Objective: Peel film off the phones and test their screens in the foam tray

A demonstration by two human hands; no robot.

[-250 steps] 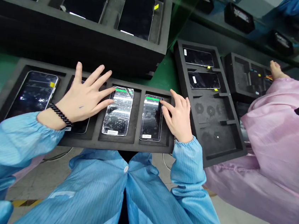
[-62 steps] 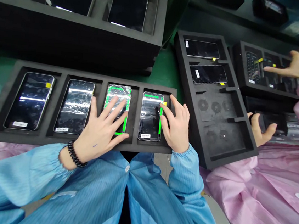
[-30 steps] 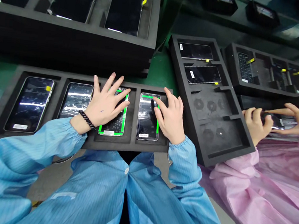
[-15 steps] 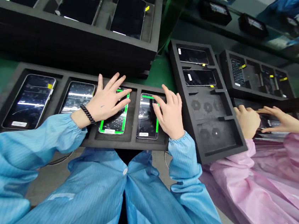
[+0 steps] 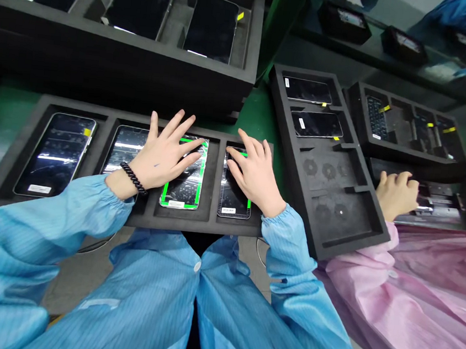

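A black foam tray [image 5: 110, 110] in front of me holds several smartphones in a row. My left hand [image 5: 164, 156] is spread over the third smartphone [image 5: 181, 188], whose screen shows a green band along its edges. At the right end lies another smartphone [image 5: 233, 199], with green and a fine grid around its border. Over its upper part is my right hand [image 5: 256, 171], fingers apart, fingertips at the screen. The second smartphone [image 5: 123, 146] is partly hidden by my left hand. A smartphone with a yellow tab [image 5: 58, 153] and a dark screen lies at the left.
Stacked foam trays [image 5: 210, 75] with smartphones stand behind. To the right, a slanted foam tray [image 5: 330, 201] holds two smartphones [image 5: 317, 124] in its upper slots. A co-worker's hand [image 5: 397, 194] and pink sleeve are beyond it, near another foam tray [image 5: 406, 148].
The view has shifted slightly, moving the trays rightward in the picture. My right hand has moved left across its smartphone. One of the co-worker's hands has left the spot near the right tray.
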